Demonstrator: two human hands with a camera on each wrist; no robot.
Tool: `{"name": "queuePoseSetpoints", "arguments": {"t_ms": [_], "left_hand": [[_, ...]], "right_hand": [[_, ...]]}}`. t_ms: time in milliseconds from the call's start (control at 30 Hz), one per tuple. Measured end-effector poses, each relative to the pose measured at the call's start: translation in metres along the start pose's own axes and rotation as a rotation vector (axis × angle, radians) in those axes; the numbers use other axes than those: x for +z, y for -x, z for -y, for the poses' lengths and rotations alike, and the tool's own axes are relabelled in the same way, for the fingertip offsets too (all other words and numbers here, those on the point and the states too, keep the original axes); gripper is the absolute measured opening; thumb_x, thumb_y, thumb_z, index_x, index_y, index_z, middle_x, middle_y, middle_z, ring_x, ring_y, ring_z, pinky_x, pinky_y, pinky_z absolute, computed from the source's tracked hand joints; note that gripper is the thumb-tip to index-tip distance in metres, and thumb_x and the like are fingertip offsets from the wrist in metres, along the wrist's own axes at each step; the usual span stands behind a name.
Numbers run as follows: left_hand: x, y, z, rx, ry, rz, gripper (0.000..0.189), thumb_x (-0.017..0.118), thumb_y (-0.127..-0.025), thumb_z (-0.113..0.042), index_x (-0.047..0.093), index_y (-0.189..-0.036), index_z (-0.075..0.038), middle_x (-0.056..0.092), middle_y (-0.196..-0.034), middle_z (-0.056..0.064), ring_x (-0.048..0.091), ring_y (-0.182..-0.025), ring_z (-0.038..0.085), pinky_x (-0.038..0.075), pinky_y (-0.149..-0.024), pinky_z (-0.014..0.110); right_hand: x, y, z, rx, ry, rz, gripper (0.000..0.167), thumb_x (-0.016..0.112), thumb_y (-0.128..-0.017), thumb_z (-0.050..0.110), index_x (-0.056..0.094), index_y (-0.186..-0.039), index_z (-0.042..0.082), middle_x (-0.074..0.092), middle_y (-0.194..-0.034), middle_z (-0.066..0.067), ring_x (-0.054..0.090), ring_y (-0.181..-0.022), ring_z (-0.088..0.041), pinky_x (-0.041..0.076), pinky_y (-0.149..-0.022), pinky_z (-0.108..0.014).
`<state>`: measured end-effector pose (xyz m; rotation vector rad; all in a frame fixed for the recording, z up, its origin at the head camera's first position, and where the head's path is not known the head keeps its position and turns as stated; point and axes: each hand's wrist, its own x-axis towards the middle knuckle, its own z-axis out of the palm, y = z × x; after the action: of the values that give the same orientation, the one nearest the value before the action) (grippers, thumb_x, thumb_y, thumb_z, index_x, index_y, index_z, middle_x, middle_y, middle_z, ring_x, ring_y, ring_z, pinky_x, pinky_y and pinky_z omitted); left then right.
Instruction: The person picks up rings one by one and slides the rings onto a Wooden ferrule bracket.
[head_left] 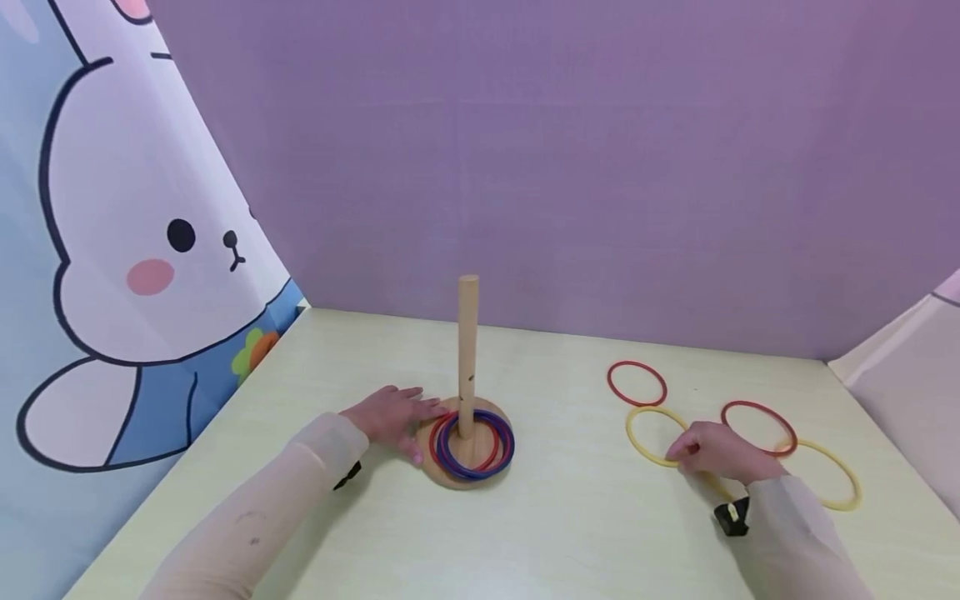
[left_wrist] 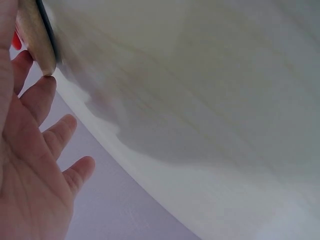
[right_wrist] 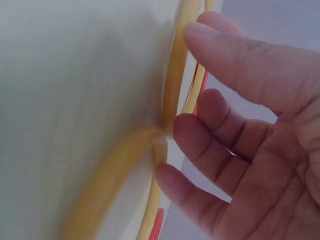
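Blue and red rings (head_left: 474,477) lie loosely around the wooden peg (head_left: 467,358), on its round base (head_left: 441,475). My left hand (head_left: 390,419) rests at the base's left side, fingers spread. The left wrist view shows its fingertips touching the wooden rim (left_wrist: 42,47). On the right, my right hand (head_left: 720,451) pinches the near edge of a yellow ring (head_left: 632,437) between thumb and forefinger; the ring lies on the table. In the right wrist view its other fingers are loosely bent, beside a second yellow arc (right_wrist: 102,172) partly under the hand.
A red ring (head_left: 637,362) lies behind the pinched one. Another red ring (head_left: 757,406) overlaps a yellow ring (head_left: 855,483) farther right. A purple cloth (head_left: 555,167) hangs along the table's back edge, and a rabbit-print cloth (head_left: 135,208) along the left.
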<state>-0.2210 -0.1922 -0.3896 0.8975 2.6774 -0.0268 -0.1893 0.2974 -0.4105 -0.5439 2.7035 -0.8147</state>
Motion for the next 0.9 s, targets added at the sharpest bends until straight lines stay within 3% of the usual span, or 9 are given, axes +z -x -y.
{"name": "queuePoseSetpoints", "arguments": {"t_ms": [300,567,700,900], "left_hand": [[0.002,0.004,0.001,0.014,-0.014,-0.015,0.089,0.075,-0.071,-0.056,0.046,-0.143,-0.013,0.042,-0.147,0.010,0.034,-0.135,0.041,0.031,-0.103,0.058],[0.003,0.000,0.004,0.023,-0.022,-0.021,0.089,0.075,-0.071,-0.057,0.045,-0.144,-0.014,0.042,-0.147,0.010,0.034,-0.135,0.041,0.032,-0.103,0.058],[0.003,-0.002,0.006,0.052,-0.041,-0.037,0.089,0.074,-0.072,-0.058,0.046,-0.143,-0.012,0.044,-0.146,0.011,0.036,-0.133,0.043,0.035,-0.101,0.058],[0.003,-0.001,0.005,0.031,-0.022,-0.017,0.089,0.074,-0.072,-0.057,0.045,-0.144,-0.013,0.043,-0.147,0.010,0.035,-0.134,0.042,0.033,-0.102,0.058]], "right_hand": [[0.003,-0.005,0.008,0.078,0.039,0.023,0.010,0.073,-0.077,0.000,0.072,-0.084,0.007,0.060,-0.082,0.002,0.048,-0.073,-0.015,0.044,-0.064,-0.027],[0.004,-0.007,0.008,0.070,0.071,0.056,0.011,0.073,-0.079,0.000,0.066,-0.081,0.008,0.053,-0.076,0.002,0.045,-0.071,-0.016,0.040,-0.064,-0.028],[0.004,-0.005,0.009,0.020,0.070,0.040,0.011,0.069,-0.080,-0.003,0.065,-0.081,0.008,0.051,-0.077,0.002,0.043,-0.070,-0.015,0.039,-0.062,-0.025],[0.004,-0.002,0.011,-0.161,0.123,-0.116,0.016,0.064,-0.081,-0.009,0.062,-0.081,0.006,0.050,-0.079,0.003,0.043,-0.073,-0.012,0.042,-0.064,-0.026]]}}
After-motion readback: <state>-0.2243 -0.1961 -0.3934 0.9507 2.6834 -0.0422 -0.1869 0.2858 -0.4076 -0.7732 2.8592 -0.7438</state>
